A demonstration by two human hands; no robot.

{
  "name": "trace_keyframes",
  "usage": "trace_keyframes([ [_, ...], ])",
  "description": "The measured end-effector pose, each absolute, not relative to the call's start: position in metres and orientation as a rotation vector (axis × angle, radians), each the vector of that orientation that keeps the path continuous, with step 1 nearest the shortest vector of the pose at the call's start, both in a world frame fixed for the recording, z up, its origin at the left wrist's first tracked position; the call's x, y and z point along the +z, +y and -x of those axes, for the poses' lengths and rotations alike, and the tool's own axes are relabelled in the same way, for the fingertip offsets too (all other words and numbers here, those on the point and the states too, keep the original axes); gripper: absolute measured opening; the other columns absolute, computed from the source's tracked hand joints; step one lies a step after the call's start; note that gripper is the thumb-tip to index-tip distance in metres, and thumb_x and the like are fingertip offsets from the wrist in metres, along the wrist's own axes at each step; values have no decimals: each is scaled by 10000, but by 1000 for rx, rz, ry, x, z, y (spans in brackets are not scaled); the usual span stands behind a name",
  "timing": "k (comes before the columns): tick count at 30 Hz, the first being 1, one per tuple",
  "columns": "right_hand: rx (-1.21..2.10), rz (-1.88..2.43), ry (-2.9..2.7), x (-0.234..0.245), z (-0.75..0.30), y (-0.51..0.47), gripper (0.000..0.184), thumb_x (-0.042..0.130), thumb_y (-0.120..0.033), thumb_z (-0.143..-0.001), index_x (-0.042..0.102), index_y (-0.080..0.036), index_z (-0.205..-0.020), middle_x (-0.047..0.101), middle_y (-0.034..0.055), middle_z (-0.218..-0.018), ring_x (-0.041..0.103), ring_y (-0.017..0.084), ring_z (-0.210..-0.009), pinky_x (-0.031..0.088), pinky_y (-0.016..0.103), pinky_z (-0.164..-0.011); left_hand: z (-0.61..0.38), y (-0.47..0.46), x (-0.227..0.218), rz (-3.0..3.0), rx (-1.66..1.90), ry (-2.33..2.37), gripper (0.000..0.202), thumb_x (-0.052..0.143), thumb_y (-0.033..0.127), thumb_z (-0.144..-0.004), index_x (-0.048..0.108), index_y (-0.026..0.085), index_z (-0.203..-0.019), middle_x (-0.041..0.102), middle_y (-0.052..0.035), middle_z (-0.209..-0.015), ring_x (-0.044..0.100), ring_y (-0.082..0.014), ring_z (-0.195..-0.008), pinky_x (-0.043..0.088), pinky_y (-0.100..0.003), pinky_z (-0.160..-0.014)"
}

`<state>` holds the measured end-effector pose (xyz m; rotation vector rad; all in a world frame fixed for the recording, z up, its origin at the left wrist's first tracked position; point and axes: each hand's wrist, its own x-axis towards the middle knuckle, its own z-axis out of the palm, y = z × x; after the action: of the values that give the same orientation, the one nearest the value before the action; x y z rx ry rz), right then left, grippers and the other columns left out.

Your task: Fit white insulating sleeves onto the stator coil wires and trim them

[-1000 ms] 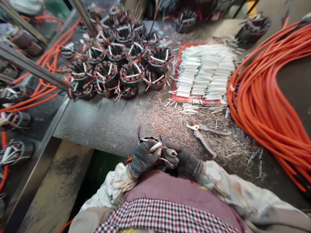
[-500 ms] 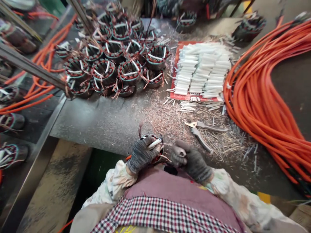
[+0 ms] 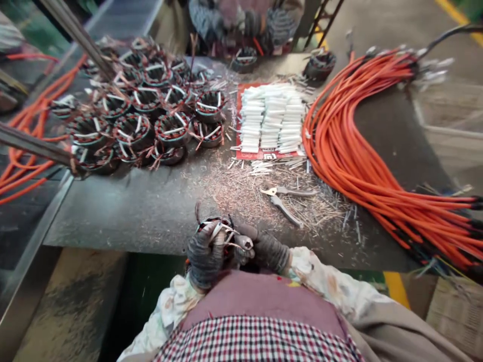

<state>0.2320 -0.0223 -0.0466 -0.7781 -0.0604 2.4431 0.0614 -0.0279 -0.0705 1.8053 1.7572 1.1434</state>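
- Stator: one, wound, with white slot strips and loose leads. It sat at the near edge of the bench, just ahead of the person's chest.
- Axis: the bore ran roughly up-down, tilted a little toward the person. Hands hid the exact tilt.
- Left hand: gloved, closed around the stator's left side, firmly on it, and covered more of it than the right.
- Right hand: gloved, fingers curled in against the stator's right side among the leads. Can't tell if it gripped or only touched.
- Wire tuft: one, dark, standing up from the stator's top.
- Cutters: one pair, jaws nearly closed, on the bench ahead of the right hand, well apart from it.
- Red mat: one, beyond the cutters, holding three rows of white sleeves, too many to count.
- Stator cluster: about fifteen, overlapping, so the count is rough.
- Orange cable bundle: one, far right.
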Motion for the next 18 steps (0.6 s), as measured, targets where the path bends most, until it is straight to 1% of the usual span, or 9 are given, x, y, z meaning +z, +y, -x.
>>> trace_keyframes([
  [4, 2284, 919, -862, -28, -253, -28, 493, 678, -632, -890, 589, -211, -649, 565, -17, -604, 458, 116, -533, 388, 250, -524, -38, -17, -82, -2081, 1237, 1675, 207, 682, 293, -927, 754, 211, -1102, 800, -90, -932, 743, -241, -773, 564, -352, -738],
  [7, 1736, 1094, -1356, -21, -275, -19, 454, 633, -610, -936, 636, -234, -681, 613, 16, -652, 524, 163, -585, 443, 299, -565, -26, -8, -75, -1987, 1148, 1558, 314, 641, 268, -950, 700, 217, -1253, 779, -44, -875, 719, -190, -719, 562, -306, -699],
  [8, 1515, 1165, -1411, -21, -280, -12, 436, 602, -602, -957, 651, -243, -713, 630, 29, -679, 557, 187, -622, 479, 327, -604, -24, -6, -72, -1928, 1101, 1499, 360, 619, 260, -963, 667, 219, -1317, 776, -33, -880, 721, -178, -730, 569, -296, -710],
  [10, 1175, 1249, -1469, -22, -284, 11, 360, 568, -549, -985, 677, -256, -807, 681, 55, -770, 623, 240, -745, 536, 407, -753, -23, -6, -66, -1829, 1014, 1372, 398, 583, 248, -985, 634, 230, -1379, 782, -33, -946, 733, -168, -796, 584, -292, -758],
  [12, 1016, 1197, -1638, -23, -280, 39, 222, 586, -435, -986, 710, -251, -970, 743, 84, -961, 662, 278, -926, 515, 474, -942, -24, -7, -61, -1783, 979, 1261, 359, 572, 237, -986, 670, 229, -1331, 788, -48, -1026, 740, -168, -849, 590, -289, -782],
  [13, 908, 1130, -1802, -23, -276, 53, 210, 582, -376, -984, 709, -244, -1087, 752, 96, -1083, 664, 292, -1036, 482, 500, -1026, -25, -8, -58, -1777, 979, 1219, 327, 584, 236, -974, 697, 221, -1280, 790, -51, -1029, 740, -167, -838, 590, -280, -764],
  [15, 680, 949, -2189, -23, -266, 77, 375, 591, -297, -962, 633, -222, -1327, 708, 121, -1296, 620, 311, -1239, 414, 539, -1133, -29, -8, -54, -1785, 1008, 1183, 261, 629, 246, -934, 730, 200, -1170, 791, -42, -937, 726, -156, -743, 579, -255, -681],
  [16, 608, 886, -2353, -24, -261, 86, 453, 605, -279, -949, 586, -203, -1395, 699, 131, -1321, 616, 309, -1267, 421, 533, -1134, -32, -8, -53, -1793, 1026, 1207, 229, 650, 256, -917, 739, 197, -1120, 788, -34, -892, 720, -153, -712, 574, -249, -657],
  [18, 568, 914, -2535, -30, -254, 94, 459, 628, -276, -946, 581, -164, -1389, 753, 131, -1184, 690, 285, -1134, 512, 463, -1024, -38, -6, -51, -1790, 1047, 1320, 186, 663, 277, -913, 747, 205, -1063, 794, -30, -880, 733, -162, -732, 588, -261, -684],
])
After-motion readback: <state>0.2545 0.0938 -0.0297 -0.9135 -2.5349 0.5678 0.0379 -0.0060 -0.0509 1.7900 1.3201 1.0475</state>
